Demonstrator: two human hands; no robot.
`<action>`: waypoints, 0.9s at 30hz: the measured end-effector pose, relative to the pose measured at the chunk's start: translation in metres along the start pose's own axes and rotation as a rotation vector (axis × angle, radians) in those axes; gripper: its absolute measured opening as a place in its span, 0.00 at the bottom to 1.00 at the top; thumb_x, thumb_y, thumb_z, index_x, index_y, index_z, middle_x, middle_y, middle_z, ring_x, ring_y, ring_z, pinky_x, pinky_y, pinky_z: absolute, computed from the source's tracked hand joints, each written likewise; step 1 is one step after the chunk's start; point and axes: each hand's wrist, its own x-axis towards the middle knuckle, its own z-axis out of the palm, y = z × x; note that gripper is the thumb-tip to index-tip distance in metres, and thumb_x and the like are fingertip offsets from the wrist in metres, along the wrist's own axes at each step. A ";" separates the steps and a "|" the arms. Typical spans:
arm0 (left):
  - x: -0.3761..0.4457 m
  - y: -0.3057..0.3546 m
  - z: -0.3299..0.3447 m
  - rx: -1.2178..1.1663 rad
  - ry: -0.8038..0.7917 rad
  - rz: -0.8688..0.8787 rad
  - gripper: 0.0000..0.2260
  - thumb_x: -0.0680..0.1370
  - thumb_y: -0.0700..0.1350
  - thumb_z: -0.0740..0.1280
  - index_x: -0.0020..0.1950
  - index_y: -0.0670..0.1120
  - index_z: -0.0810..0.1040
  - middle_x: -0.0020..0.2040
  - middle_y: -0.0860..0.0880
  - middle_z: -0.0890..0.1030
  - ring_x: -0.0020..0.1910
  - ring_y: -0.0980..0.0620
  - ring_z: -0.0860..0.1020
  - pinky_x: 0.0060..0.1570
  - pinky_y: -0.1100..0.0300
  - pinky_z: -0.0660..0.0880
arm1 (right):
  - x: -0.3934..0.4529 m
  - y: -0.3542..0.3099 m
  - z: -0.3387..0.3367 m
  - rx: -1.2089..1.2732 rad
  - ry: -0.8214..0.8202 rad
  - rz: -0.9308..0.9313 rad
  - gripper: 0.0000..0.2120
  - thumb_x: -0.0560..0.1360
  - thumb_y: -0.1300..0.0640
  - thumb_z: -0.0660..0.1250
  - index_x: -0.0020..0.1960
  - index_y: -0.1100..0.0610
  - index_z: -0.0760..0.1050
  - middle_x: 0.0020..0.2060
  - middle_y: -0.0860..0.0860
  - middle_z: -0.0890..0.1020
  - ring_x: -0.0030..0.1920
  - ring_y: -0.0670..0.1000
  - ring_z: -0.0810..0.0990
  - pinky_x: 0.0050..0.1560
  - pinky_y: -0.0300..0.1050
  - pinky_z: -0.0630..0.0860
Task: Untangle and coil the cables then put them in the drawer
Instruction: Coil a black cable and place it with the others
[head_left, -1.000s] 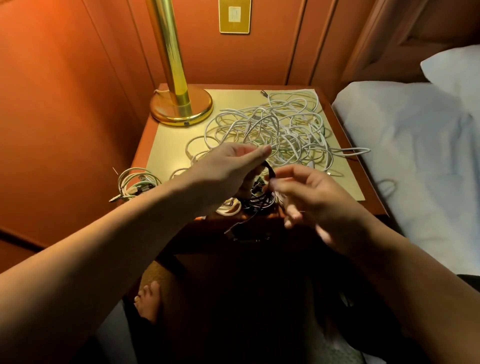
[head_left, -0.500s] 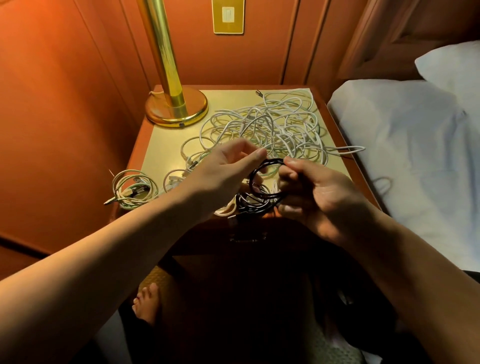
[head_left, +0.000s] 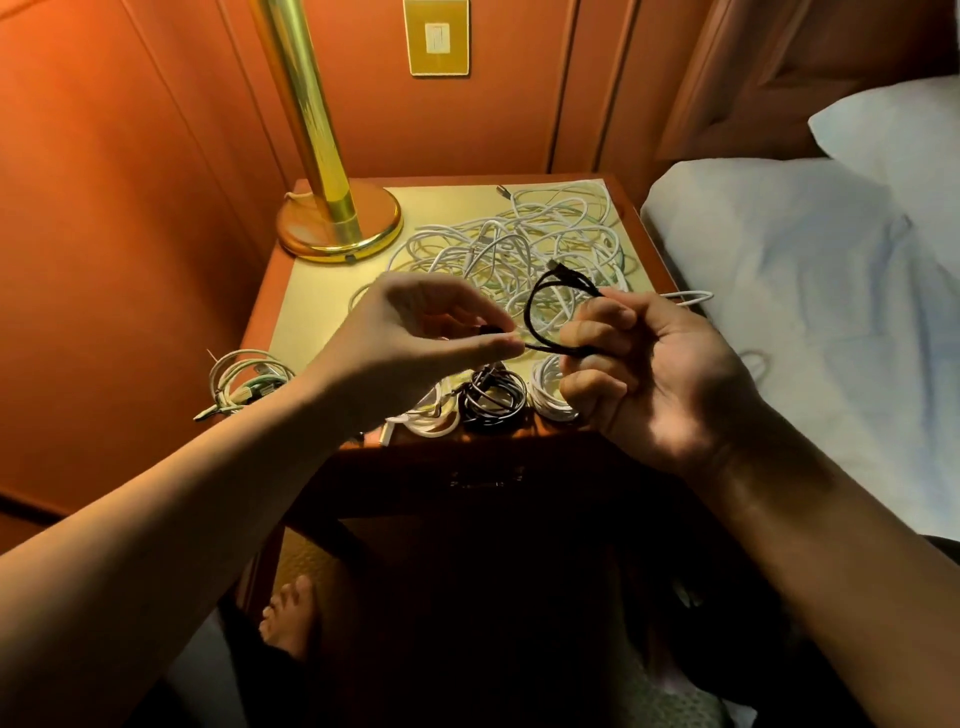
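Here, head view: short black cable (head_left: 540, 306), looped above the nightstand (head_left: 332, 291), 6 o'clock of the tangled white cable pile (head_left: 519, 244). Left hand (head_left: 415, 332) pinches one end; right hand (head_left: 639, 364) has its fingers curled round the loop. Likely light, limp, springy; grip at the crossing.
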 end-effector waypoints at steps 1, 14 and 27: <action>0.000 0.000 0.000 0.001 0.014 -0.004 0.12 0.72 0.43 0.78 0.52 0.40 0.85 0.47 0.44 0.86 0.46 0.45 0.84 0.49 0.52 0.81 | 0.000 0.001 0.000 0.023 -0.027 0.022 0.19 0.85 0.51 0.55 0.36 0.52 0.65 0.31 0.45 0.61 0.26 0.45 0.58 0.25 0.36 0.60; -0.001 0.002 0.029 -0.571 0.200 -0.377 0.16 0.70 0.36 0.75 0.57 0.36 0.83 0.49 0.41 0.87 0.47 0.49 0.86 0.42 0.63 0.81 | 0.004 0.019 0.005 -0.111 0.069 -0.081 0.19 0.85 0.51 0.56 0.35 0.51 0.65 0.31 0.46 0.59 0.22 0.44 0.55 0.24 0.37 0.59; -0.004 0.009 0.031 -0.399 0.151 -0.373 0.12 0.73 0.42 0.76 0.54 0.44 0.80 0.49 0.44 0.87 0.51 0.47 0.84 0.51 0.51 0.76 | 0.013 0.029 0.004 -0.176 0.189 -0.151 0.21 0.87 0.51 0.55 0.36 0.53 0.67 0.29 0.47 0.63 0.23 0.45 0.55 0.25 0.37 0.61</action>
